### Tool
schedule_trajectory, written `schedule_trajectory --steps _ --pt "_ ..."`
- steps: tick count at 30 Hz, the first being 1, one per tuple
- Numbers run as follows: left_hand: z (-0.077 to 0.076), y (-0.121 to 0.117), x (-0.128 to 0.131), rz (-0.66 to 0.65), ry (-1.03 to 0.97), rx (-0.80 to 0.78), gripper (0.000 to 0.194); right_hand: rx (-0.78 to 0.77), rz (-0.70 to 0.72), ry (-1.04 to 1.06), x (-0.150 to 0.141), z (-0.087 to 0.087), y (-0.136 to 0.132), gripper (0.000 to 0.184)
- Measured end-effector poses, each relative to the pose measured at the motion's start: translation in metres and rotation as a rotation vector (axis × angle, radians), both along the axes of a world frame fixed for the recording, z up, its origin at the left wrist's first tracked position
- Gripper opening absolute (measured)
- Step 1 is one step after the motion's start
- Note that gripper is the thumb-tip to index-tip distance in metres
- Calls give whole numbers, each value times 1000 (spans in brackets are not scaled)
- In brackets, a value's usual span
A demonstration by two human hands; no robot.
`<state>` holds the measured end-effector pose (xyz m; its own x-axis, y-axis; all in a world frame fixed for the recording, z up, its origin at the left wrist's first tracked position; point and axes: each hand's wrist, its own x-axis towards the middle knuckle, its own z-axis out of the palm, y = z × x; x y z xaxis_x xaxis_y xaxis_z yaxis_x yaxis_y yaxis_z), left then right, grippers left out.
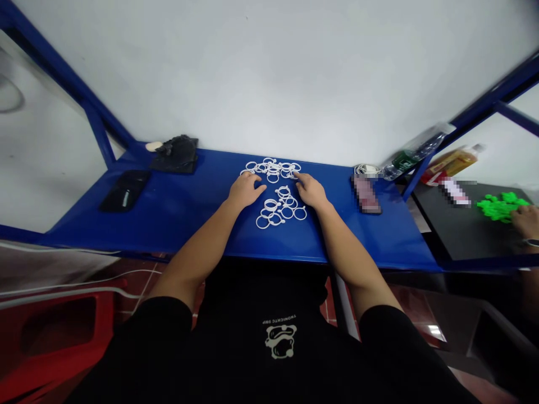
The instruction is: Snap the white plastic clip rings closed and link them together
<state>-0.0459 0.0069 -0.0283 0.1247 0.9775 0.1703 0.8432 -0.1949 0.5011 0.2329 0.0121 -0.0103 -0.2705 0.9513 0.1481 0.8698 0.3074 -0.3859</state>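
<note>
Several white plastic rings with small tabs lie in two groups on the blue table [202, 224]. The far group of rings [273, 170] is spread along the wall side. A nearer group of rings [275, 210] lies between my forearms, some overlapping. At the left end of the far group rests my left hand [245, 189], thumb apart from the fingers, fingertips by the rings. My right hand [310, 189] is at the far group's right end, its fingertips touching or close to a ring. Neither hand visibly grips anything.
Left are a black pouch [125, 191] and a black plastic bag [177, 156]. Toward the right lie a phone [366, 193], a coiled white cable [366, 169] and a plastic bottle [416, 152]. Beyond the blue frame, another person's hand [526, 220] touches green pieces [501, 206].
</note>
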Motion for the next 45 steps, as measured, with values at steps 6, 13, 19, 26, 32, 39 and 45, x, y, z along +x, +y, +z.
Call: schedule_trajectory --steps 6,13,19,26,32,39,45 --pt "-6 2 1 -39 -32 40 30 -11 -15 -26 -1 -2 2 54" --pt "-9 2 2 -124 -59 59 29 38 -33 40 -1 -10 5 46" --pt "-7 -3 6 -165 -103 74 27 177 -5 292 5 -20 13 46" --pt "3 -11 12 -234 -162 79 30 282 63 394 2 -19 11 44" --pt "11 -19 20 -280 -210 112 36 328 123 440 -11 -10 -1 41" --pt "10 -21 23 -338 -157 83 30 389 120 376 -18 1 -11 42" --pt "4 -15 24 -387 -96 90 31 303 23 367 -18 8 -18 41"
